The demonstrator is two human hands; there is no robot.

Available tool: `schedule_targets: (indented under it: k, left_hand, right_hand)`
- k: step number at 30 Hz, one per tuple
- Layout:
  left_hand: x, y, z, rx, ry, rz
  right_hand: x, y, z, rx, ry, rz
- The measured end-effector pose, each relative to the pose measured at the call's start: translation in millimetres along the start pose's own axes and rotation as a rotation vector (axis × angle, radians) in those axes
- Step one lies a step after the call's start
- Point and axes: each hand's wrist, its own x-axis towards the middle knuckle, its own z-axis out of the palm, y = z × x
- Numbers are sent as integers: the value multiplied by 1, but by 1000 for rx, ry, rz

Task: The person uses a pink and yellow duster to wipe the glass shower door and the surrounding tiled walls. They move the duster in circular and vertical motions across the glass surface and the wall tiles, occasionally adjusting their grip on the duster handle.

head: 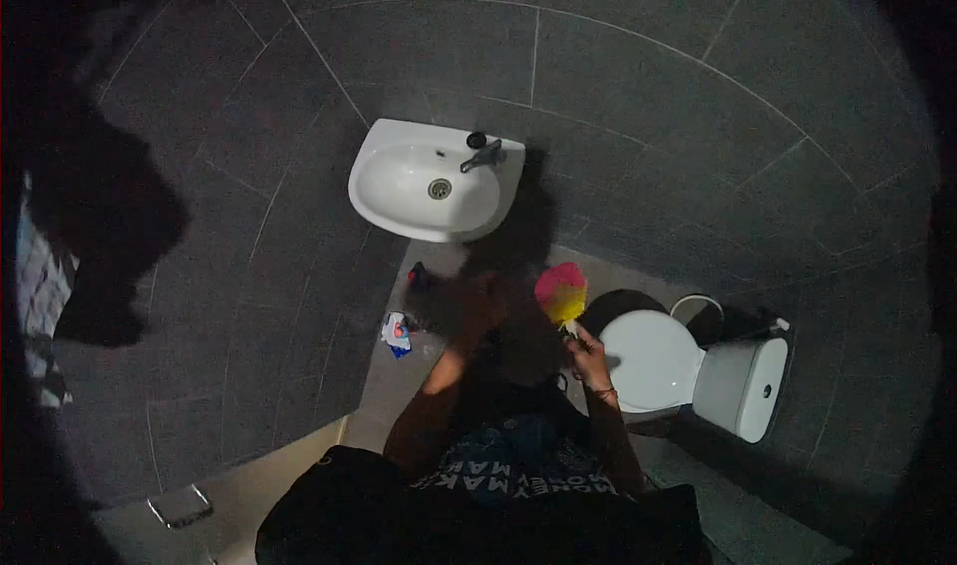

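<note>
My right hand (588, 357) is closed on the pale handle of a pink and yellow duster (562, 294), its fluffy head pointing up and away from me. My left hand (486, 303) lies in deep shadow below the washbasin; its fingers and anything in them cannot be made out. The white ceramic washbasin (426, 226) with a dark tap (482, 157) is on the wall ahead. Just right of my right hand is the white toilet with its lid (649, 359) down.
A white and blue packet (397, 334) and a dark object with a red part (418, 276) lie on the floor at the left. The toilet cistern (748, 389) stands at the right wall. A metal door handle (182, 508) shows at lower left.
</note>
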Motion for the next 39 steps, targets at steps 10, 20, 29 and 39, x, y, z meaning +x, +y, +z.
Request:
schedule_targets:
  k: [10, 20, 29, 39]
  left_hand:
    - [73, 8, -45, 67, -11, 101]
    - [31, 52, -46, -83, -210, -287]
    - [21, 107, -13, -231, 42, -108]
    - [15, 130, 26, -72, 110, -115]
  right_hand:
    - [-6, -94, 63, -294, 305, -156]
    - [37, -83, 55, -187, 280, -181]
    - [52, -45, 30, 208, 325, -306]
    - [42, -34, -9, -18, 245, -323]
